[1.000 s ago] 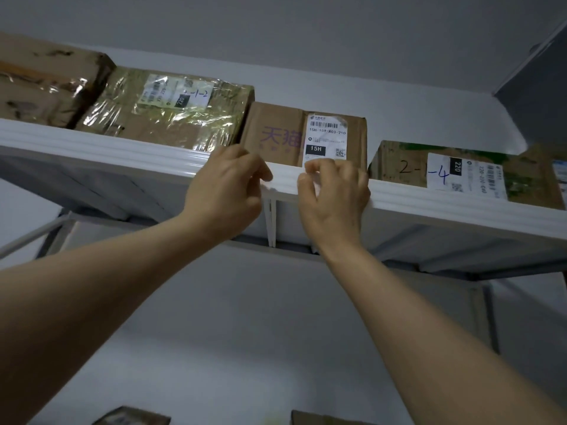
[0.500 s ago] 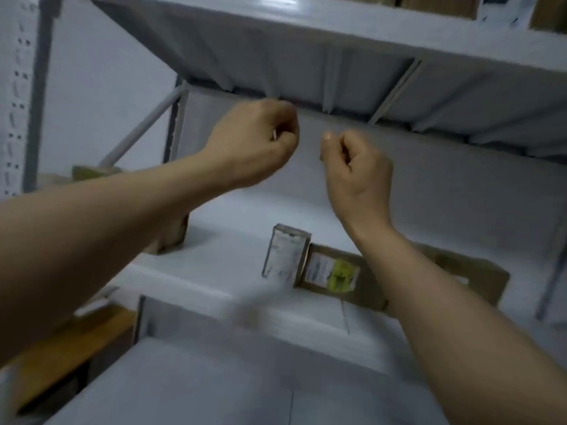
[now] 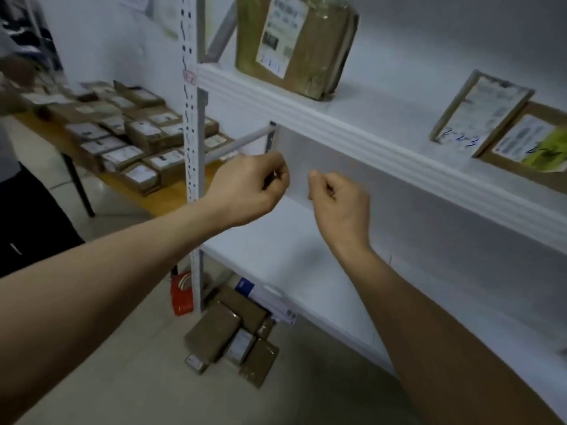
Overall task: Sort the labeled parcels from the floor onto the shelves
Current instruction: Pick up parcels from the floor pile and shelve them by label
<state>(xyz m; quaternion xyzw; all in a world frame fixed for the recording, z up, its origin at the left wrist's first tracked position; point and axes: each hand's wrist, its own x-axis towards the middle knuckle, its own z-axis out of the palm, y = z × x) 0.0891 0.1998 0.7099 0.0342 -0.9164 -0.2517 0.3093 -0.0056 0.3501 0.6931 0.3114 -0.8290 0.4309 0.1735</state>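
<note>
Both my hands hang in the air in front of the white shelf unit, fingers curled, holding nothing. My left hand [image 3: 250, 187] is beside the perforated upright [image 3: 190, 118]; my right hand [image 3: 339, 200] is a little to its right, below the middle shelf [image 3: 352, 133]. On that shelf stand a tall taped brown parcel [image 3: 310, 41], a small upright labeled parcel [image 3: 481, 111] and a flat parcel with a yellow-green sticker [image 3: 530, 142]. Several brown parcels [image 3: 230, 332] lie on the floor under the lower shelf [image 3: 306, 271].
A wooden table [image 3: 171, 194] at the left carries several labeled parcels [image 3: 129, 133]. A person in dark clothes [image 3: 27, 194] stands at the far left. A red tape dispenser [image 3: 182, 292] sits by the upright's foot. Bare floor lies in front of me.
My hands let go of the parcel on the top shelf and dropped, fingers curling. My view swung down from the top shelf to the middle and lower shelves and the floor.
</note>
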